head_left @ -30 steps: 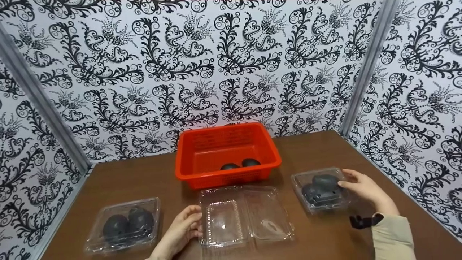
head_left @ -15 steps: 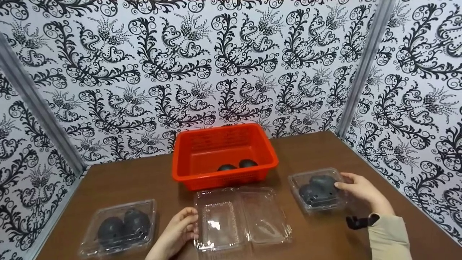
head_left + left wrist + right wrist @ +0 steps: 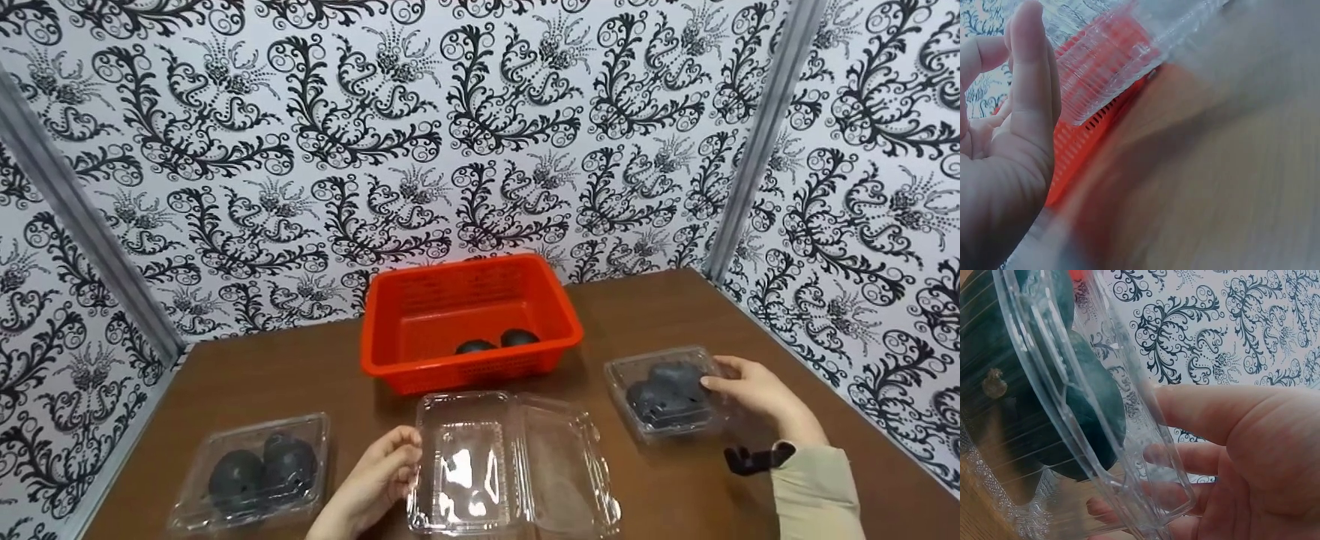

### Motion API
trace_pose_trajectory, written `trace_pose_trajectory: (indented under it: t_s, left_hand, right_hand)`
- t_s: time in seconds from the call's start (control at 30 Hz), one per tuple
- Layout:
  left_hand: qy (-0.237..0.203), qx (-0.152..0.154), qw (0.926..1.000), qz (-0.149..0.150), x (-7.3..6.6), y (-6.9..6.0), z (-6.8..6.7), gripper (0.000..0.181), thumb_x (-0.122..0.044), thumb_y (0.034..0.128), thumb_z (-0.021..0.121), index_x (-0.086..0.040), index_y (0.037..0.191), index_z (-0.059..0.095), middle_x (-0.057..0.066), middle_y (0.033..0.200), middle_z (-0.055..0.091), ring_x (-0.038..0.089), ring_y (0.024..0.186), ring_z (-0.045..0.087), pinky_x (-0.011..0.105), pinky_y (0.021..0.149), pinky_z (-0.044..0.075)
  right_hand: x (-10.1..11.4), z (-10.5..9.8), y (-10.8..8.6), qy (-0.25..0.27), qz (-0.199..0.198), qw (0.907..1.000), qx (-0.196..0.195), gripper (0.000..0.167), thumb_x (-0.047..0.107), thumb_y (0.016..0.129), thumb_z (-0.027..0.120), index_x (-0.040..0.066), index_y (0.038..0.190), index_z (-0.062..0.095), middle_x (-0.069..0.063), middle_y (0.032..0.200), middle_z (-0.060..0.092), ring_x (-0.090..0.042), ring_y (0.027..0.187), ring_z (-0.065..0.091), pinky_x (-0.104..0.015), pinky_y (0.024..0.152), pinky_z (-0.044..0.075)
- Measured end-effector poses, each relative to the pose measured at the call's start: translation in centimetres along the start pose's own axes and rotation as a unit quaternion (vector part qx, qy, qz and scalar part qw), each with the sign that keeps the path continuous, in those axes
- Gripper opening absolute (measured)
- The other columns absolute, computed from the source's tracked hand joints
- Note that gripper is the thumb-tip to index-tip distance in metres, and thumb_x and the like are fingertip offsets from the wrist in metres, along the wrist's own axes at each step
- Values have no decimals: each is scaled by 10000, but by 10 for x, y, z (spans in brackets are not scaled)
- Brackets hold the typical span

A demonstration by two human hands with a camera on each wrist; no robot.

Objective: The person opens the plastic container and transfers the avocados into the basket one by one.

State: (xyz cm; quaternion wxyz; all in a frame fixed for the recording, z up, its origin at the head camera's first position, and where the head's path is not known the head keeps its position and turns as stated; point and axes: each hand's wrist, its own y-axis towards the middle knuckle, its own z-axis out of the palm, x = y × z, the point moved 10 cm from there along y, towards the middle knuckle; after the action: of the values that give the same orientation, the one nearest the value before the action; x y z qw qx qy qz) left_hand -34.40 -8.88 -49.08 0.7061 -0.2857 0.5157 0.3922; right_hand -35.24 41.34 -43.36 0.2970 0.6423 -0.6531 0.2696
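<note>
In the head view the left hand [image 3: 379, 480] pinches the left edge of an open clear plastic box [image 3: 465, 480], which is lifted a little off the table, its lid folded out to the right. The box also shows above the left hand's fingers in the left wrist view [image 3: 1112, 62]. On the right, the right hand [image 3: 765, 397] grips the right side of a closed clear box [image 3: 667, 431] with dark round fruits [image 3: 675, 379] inside. Through the plastic in the right wrist view, the fingers of the right hand [image 3: 1185, 455] curl round that box's edge.
A red basket [image 3: 450, 367] with dark fruits [image 3: 519, 337] in it stands at the back centre of the brown table [image 3: 277, 375]. Another closed clear box [image 3: 251, 506] holding dark fruits [image 3: 289, 461] lies at the left. Patterned walls enclose the table.
The left hand has raised and tilted the open box slightly, with its near edge now closer to the viewer. The right hand and its box have hardly moved.
</note>
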Motion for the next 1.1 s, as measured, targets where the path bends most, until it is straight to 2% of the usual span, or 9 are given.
trace_pose_trajectory:
  t_s: [0.1, 0.3, 0.4, 0.57, 0.67, 0.77, 0.9, 1.0, 1.1]
  left_hand:
    - [-15, 130, 9999, 56, -5, -2, 6, 132, -26, 914, 533, -104, 1009, 484, -57, 765, 444, 38, 599, 428, 142, 501, 405]
    - [-91, 448, 9989, 51, -7, -10, 18, 146, -1, 924, 494, -108, 1021, 475, -50, 727, 458, 51, 582, 488, 160, 487, 455]
    - [-126, 635, 9978, 162, -12, -12, 24, 151, 10, 928, 475, -99, 1033, 468, -41, 722, 454, 64, 571, 509, 184, 487, 494]
    - [-218, 916, 9945, 455, -24, -8, 33, 157, 22, 938, 462, -86, 1052, 469, -38, 755, 459, 41, 592, 482, 188, 493, 517]
    - [-252, 1031, 9930, 516, -29, -6, 37, 172, 28, 941, 458, -94, 1061, 475, -38, 795, 475, 27, 606, 459, 180, 500, 519]
    - [-363, 1031, 9929, 475, -32, -7, 40, 163, 14, 948, 467, -104, 1059, 486, -43, 803, 487, 21, 607, 446, 164, 493, 502]
    - [-433, 1056, 9921, 516, -39, -11, 44, 152, -4, 959, 475, -121, 1052, 504, -61, 804, 492, 17, 623, 440, 138, 501, 464]
    - [-333, 1092, 9912, 664, -48, -14, 45, 181, 14, 952, 468, -131, 1049, 517, -70, 820, 503, 19, 650, 451, 135, 533, 445]
    - [-265, 1034, 9905, 866, -58, -16, 45, 206, 38, 936, 467, -122, 1052, 522, -74, 834, 512, 21, 689, 463, 126, 568, 414]
  right_hand:
    - [3, -1, 1, -4, -17, 10000, -14, 700, 224, 930, 641, -223, 1345, 299, -370, 1165, 545, -331, 949, 617, -402, 831, 529]
    - [2, 7, 1, 376, -87, 9993, 29, 673, 157, 915, 648, -244, 1327, 298, -299, 1047, 611, -219, 753, 616, -331, 641, 554]
    - [0, 9, 0, 510, -61, 9987, 66, 673, 145, 917, 644, -244, 1333, 286, -266, 1032, 623, -195, 715, 605, -329, 609, 554]
    - [0, 2, 2, 117, -120, 9998, -50, 667, 168, 930, 635, -252, 1324, 299, -354, 1124, 575, -237, 813, 622, -299, 688, 533]
    - [0, -2, 3, -131, -184, 9997, -103, 663, 183, 936, 633, -255, 1316, 312, -384, 1159, 550, -302, 907, 629, -290, 749, 518]
    - [1, -3, 3, -182, -218, 9995, -110, 670, 197, 933, 638, -251, 1314, 317, -392, 1163, 544, -369, 964, 620, -359, 809, 532]
    - [1, -2, 3, -149, -249, 9995, -115, 671, 200, 929, 642, -249, 1312, 321, -391, 1153, 549, -374, 952, 624, -388, 802, 543]
    - [1, -2, 3, -121, -269, 9995, -110, 664, 193, 929, 642, -249, 1310, 325, -388, 1152, 554, -374, 949, 629, -398, 808, 544]
    - [1, -2, 2, -174, -259, 9995, -98, 669, 206, 936, 634, -248, 1314, 319, -391, 1164, 547, -405, 984, 616, -481, 876, 512]
